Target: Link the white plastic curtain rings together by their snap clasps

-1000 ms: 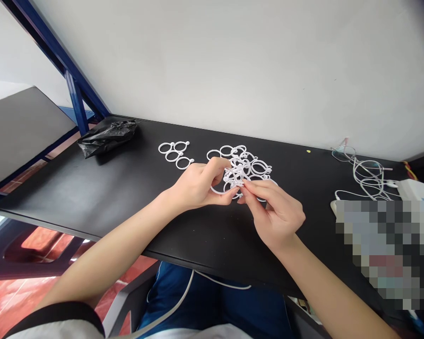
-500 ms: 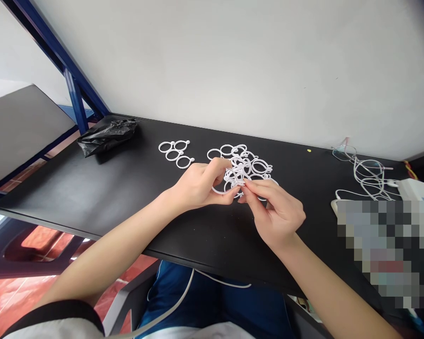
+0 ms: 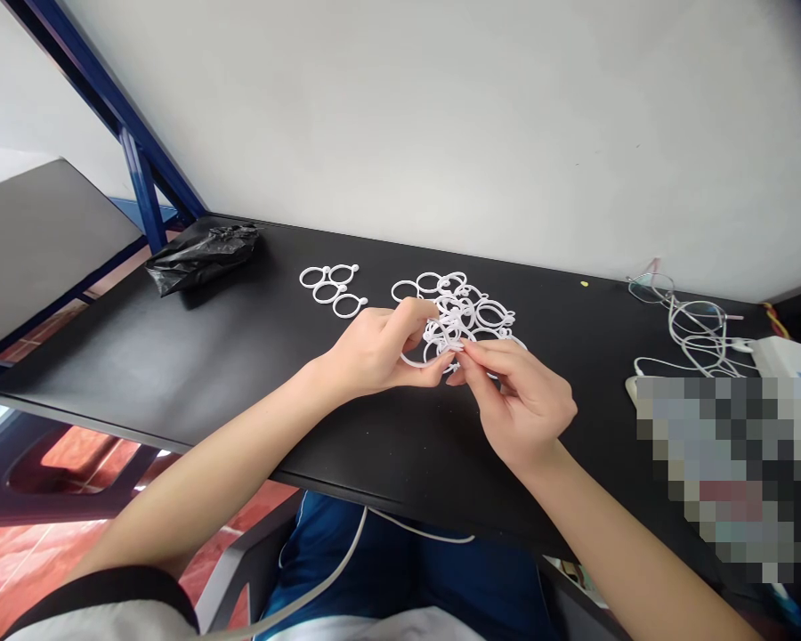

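Note:
My left hand (image 3: pixel 384 347) is closed on a white plastic ring (image 3: pixel 414 361), with thumb and forefinger curled around its edge. At the ring's right side, the fingertips of my right hand (image 3: pixel 517 387) pinch its small end piece, which is mostly covered by the fingers. Just behind my hands lies a pile of similar white rings (image 3: pixel 494 313), overlapping each other, each with a small round knob. Several more white rings (image 3: pixel 327 292) lie in a small group to the left, beyond my left wrist.
A crumpled black plastic bag (image 3: pixel 204 258) lies on the black table (image 3: pixel 133 356) at the far left. Eyeglasses (image 3: pixel 651 287), a tangled white cable (image 3: pixel 698 334) and a white box (image 3: pixel 791 361) are at the right, beside a pixelated patch. A grey wall (image 3: pixel 440 133) stands behind the table.
Hardly anything differs. Both hands stay at the same ring, and the right fingertips have shifted very slightly. The ring pile and the left group have not moved.

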Demonstrator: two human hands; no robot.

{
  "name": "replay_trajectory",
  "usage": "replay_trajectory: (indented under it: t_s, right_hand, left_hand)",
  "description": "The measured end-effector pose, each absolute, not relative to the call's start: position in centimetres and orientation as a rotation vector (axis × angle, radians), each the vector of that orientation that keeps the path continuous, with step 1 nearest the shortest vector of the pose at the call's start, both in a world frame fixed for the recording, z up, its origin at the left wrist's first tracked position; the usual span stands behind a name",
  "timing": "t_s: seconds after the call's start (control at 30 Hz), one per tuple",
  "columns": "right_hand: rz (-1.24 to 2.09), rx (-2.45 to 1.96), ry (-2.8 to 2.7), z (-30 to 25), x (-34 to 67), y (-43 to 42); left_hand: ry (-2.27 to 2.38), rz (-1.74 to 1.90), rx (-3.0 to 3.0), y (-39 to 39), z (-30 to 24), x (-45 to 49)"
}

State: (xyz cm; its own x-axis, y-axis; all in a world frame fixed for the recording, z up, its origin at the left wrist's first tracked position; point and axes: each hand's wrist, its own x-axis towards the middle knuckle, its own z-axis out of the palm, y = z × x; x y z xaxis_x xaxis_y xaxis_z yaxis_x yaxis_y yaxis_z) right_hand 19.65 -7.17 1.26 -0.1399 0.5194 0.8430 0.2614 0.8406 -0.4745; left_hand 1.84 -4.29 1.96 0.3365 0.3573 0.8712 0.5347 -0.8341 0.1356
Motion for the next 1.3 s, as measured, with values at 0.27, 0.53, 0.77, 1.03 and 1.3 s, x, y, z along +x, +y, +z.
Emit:
replay_trajectory:
  t_s: [0.27,0.53,0.77,1.03,1.3]
  right_hand:
    - [0.251,-0.603,-1.733,1.3,19.6,-7.3]
    - [0.213,-0.597,-1.737,1.2,19.6,-7.2]
    - [0.334,-0.681,-1.712,1.0,19.7,-7.1]
    - [0.329,-0.706,-1.747,1.3,19.6,-7.1]
    - [0.313,-0.653,-1.770,1.7,19.3,-7.2]
  left_hand:
    - [-0.816,-1.517,-2.429,-4.3,1.9,1.9]
    - [-0.851,-1.504,-2.440,-4.4,1.9,1.9]
    - [-1.056,-1.324,-2.534,-4.2,2.3,1.4]
    - [-1.845,-0.826,-2.205,-3.0,3.5,-0.6]
    - [-2.137,-0.391,-2.189,-0.5,2.0,-4.8]
